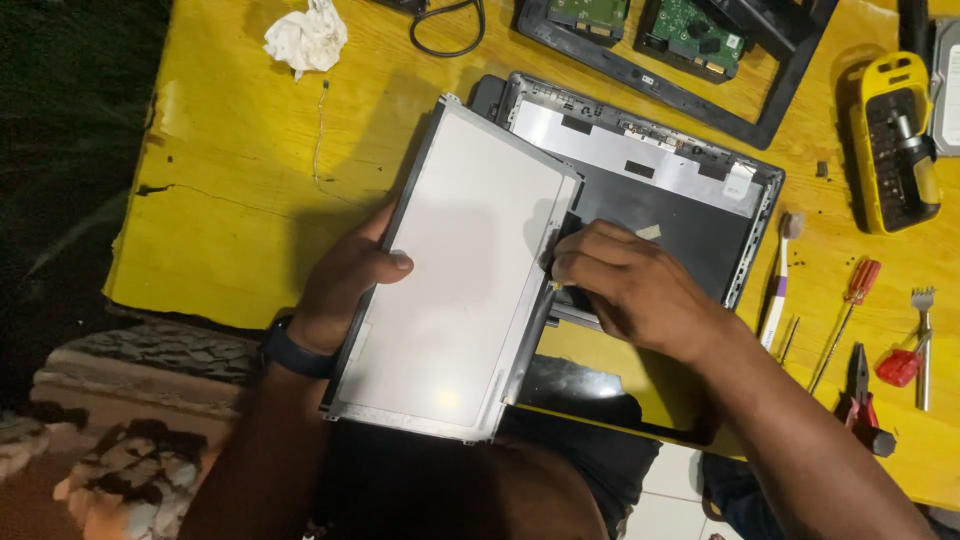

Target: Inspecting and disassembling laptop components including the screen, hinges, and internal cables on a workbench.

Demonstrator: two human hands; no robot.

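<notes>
Head view, nearest item first: display panel, flat, pale grey back facing up, metal-edged. I am tilting it up off the laptop lid shell; its long axis is running from near my lap up toward the far side of the table, leaning slightly to the right, with the top corner pointing away from me.

Left hand: I am gripping the panel's left edge, thumb lying on its face, fingers hidden beneath. A dark band is sitting on that wrist.

Right hand: I am curling the fingers closed against the panel's right edge, pinching at something small there; what exactly, I cannot tell.

Surface: yellow wooden table, scuffed and cracked at its left edge. Lying on it: crumpled white tissue, black bezel frame with two green circuit boards inside it, yellow bit case, white toothbrush, red-handled screwdriver, pliers.

Room: dim, dark floor to the left, rough stone below the table's edge.
</notes>
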